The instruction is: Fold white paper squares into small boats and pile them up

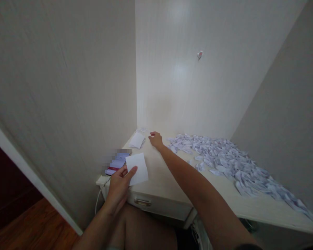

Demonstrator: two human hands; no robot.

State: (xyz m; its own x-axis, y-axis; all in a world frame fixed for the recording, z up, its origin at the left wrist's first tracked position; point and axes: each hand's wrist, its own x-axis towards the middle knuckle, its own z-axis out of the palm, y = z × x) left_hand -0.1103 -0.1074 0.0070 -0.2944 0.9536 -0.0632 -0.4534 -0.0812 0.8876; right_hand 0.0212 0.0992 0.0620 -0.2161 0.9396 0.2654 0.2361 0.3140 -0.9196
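Observation:
My left hand (120, 185) pinches a blank white paper sheet (137, 168) by its lower left corner, holding it above the near left edge of the white desk (161, 180). My right hand (155, 139) is stretched far forward and rests on the desk, fingers curled downward, just right of a small stack of white paper sheets (137, 140) near the back corner. Whether those fingers hold anything is hidden. A wide heap of several folded white paper pieces (224, 159) covers the right part of the desk.
A phone (118, 162) with a lit screen lies at the desk's left edge, a white cable (99, 196) hanging from it. A drawer with a brass handle (142, 201) faces me. Walls close in on the left, back and right. Wooden floor (28, 225) shows lower left.

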